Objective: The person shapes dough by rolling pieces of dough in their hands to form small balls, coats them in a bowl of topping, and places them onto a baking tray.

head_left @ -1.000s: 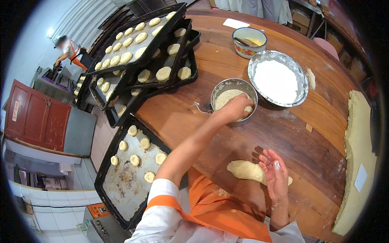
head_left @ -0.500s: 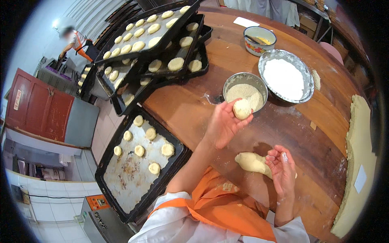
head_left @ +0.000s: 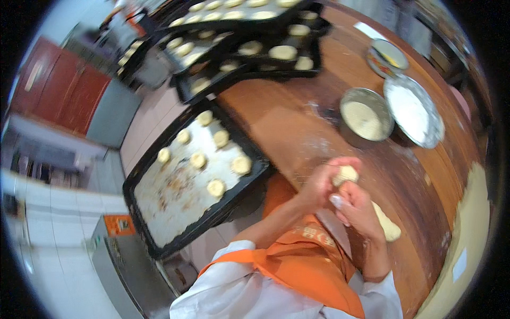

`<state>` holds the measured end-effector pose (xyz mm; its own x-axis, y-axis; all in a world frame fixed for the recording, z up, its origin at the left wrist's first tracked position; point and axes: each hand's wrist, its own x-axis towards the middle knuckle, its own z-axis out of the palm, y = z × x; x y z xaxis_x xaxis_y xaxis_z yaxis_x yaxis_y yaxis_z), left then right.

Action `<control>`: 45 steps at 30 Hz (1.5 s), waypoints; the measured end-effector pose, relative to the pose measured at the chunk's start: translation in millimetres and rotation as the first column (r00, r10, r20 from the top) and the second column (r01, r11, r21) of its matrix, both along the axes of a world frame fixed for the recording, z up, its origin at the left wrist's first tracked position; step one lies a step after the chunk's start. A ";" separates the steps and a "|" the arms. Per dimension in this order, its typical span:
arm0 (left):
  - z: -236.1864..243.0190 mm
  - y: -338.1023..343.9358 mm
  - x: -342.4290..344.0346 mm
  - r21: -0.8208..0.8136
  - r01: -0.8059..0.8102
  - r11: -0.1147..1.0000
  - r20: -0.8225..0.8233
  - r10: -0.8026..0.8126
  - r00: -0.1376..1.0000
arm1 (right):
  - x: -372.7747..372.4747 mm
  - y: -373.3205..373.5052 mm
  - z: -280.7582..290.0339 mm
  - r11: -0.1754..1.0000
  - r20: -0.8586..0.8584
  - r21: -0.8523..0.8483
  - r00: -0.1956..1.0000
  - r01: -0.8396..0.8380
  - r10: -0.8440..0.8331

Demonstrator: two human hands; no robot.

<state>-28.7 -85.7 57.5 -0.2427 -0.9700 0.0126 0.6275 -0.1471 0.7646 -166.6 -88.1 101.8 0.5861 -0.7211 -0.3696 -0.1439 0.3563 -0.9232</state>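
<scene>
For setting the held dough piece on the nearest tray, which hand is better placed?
Probably the left hand: it curls around the dough piece and is nearer the tray. The right hand is farther from it.

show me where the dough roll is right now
In the head view, the dough roll lies on the table right of centre, just to the right of the right hand, with the dough sheet farther right.
</scene>
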 end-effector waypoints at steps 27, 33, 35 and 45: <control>-158.4 189.6 390.4 -0.369 -0.926 0.076 0.911 0.224 -0.345 | -31.2 -10.5 -59.4 0.970 0.025 -0.102 0.975 0.222 -0.220; -145.1 180.7 396.6 -0.414 -0.886 0.210 0.884 0.324 -0.336 | -90.9 -7.8 -71.9 0.847 -0.332 -0.515 0.880 0.131 -0.338; -145.0 176.5 379.8 -0.549 -0.779 0.301 0.836 0.207 -0.509 | -86.2 4.2 -71.8 0.873 -0.309 -0.449 0.884 0.189 -0.351; -48.6 54.8 53.8 -0.436 -0.256 0.862 0.857 0.485 0.174 | -64.0 7.3 -66.0 0.565 -0.588 -0.736 0.766 -0.373 -0.261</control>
<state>25.2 -30.8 8.8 0.1945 -0.9562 0.2187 -0.5805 0.0676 0.8115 -230.6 -80.8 35.8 0.5239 -0.8495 0.0623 -0.7268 -0.4840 -0.4873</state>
